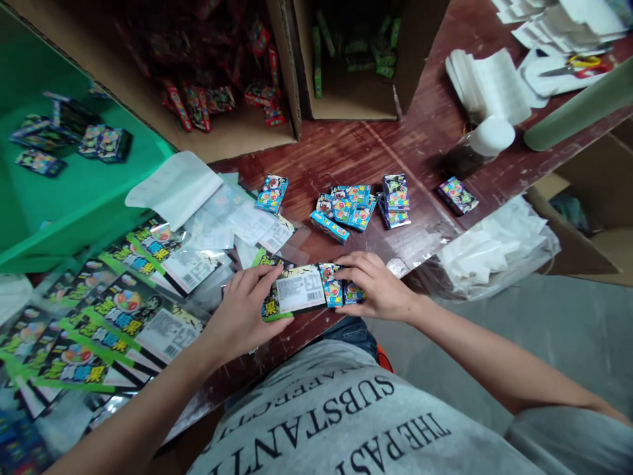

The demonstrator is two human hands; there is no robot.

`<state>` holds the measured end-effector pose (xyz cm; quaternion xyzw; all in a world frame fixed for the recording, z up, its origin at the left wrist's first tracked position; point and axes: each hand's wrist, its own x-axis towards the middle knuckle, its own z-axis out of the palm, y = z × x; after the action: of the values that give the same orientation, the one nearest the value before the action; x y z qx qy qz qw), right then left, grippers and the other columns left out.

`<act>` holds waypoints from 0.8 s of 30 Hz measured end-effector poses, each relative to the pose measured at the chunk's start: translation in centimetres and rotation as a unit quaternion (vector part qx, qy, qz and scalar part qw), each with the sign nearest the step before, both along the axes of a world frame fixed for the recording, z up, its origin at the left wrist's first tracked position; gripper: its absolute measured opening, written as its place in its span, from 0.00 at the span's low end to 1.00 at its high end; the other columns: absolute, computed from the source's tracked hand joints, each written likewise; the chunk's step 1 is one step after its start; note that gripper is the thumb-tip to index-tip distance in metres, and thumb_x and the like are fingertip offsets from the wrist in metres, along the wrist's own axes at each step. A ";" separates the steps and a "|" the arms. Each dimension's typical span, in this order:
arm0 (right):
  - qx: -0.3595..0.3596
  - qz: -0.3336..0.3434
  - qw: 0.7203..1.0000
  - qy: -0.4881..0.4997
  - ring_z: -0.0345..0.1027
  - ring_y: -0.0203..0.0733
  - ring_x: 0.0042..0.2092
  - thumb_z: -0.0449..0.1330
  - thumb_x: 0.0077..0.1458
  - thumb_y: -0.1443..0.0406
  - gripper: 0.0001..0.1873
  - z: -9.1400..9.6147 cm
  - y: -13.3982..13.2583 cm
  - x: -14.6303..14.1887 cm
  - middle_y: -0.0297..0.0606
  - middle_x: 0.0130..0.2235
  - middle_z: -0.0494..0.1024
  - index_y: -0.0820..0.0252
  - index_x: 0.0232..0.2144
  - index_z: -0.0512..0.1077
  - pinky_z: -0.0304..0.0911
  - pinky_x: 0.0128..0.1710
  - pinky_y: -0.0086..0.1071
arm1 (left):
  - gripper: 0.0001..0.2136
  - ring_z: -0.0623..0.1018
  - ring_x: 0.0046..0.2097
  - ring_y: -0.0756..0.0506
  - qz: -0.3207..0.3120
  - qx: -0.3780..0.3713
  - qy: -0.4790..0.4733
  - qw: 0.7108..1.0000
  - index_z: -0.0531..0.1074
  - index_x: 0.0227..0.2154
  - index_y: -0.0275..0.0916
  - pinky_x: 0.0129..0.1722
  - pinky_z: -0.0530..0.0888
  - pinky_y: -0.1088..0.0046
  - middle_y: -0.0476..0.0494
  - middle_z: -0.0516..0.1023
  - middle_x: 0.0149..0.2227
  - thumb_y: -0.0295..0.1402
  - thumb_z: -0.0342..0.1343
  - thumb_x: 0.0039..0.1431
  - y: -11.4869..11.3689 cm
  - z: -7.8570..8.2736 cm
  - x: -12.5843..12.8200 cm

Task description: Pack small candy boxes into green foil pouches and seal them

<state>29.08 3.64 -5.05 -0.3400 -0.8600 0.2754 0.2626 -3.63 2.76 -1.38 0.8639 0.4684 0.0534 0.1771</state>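
Lying fanned at the left of the table (346, 145), printed pouches (99, 316) show green bands with yellow characters and white barcode labels. The left hand (242, 313) grips one such pouch (297, 290), label up, a yellow 果 by the thumb. Just to its right, the right hand (378, 287) pinches small blue boxes (336, 287) at the pouch's open end, above a grey shirt (346, 422) reading "THE PAST".

Single head-worn view, pitched steeply down and forward over the wooden table (346, 152). Close range: the person's shirt (346, 422) fills the near bottom edge, and the left hand (242, 313) and right hand (378, 287) sit just below centre. The far edge reaches the cardboard boxes (237, 132). Left side takes in the green tray (74, 198), right side the grey floor (544, 330). Table edge runs diagonally across frame.
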 end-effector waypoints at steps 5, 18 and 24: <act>-0.021 0.029 0.999 0.026 0.66 0.55 0.60 0.67 0.55 0.45 0.35 0.2 -0.2 -0.1 0.48 0.59 0.72 0.53 0.59 0.65 0.64 0.58 0.52 | 0.41 0.68 0.61 0.32 -0.018 -0.028 -0.030 0.999 0.51 0.69 0.46 0.62 0.66 0.51 0.35 0.65 0.61 0.39 0.65 0.56 0.0 0.8 0.4; -0.062 0.058 0.996 0.003 0.60 0.57 0.66 0.67 0.58 0.52 0.47 0.8 0.9 3.1 0.53 0.64 0.66 0.56 0.71 0.50 0.50 0.69 0.62 | 0.39 0.68 0.60 0.30 -0.008 -0.006 0.002 1.000 0.55 0.68 0.42 0.61 0.65 0.47 0.32 0.67 0.59 0.40 0.65 0.56 -0.2 -0.1 1.9; -0.053 0.078 0.995 -0.011 0.60 0.56 0.67 0.68 0.58 0.55 0.39 0.2 1.6 1.8 0.54 0.65 0.67 0.59 0.66 0.61 0.47 0.70 0.62 | 0.39 0.68 0.62 0.32 0.007 -0.028 -0.031 0.999 0.56 0.67 0.43 0.64 0.64 0.50 0.34 0.66 0.60 0.40 0.65 0.56 -0.5 -0.1 2.5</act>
<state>30.92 5.22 -4.87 -0.2882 -0.8709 0.3367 0.2124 -1.12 2.26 -1.48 0.8530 0.4704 0.0678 0.2155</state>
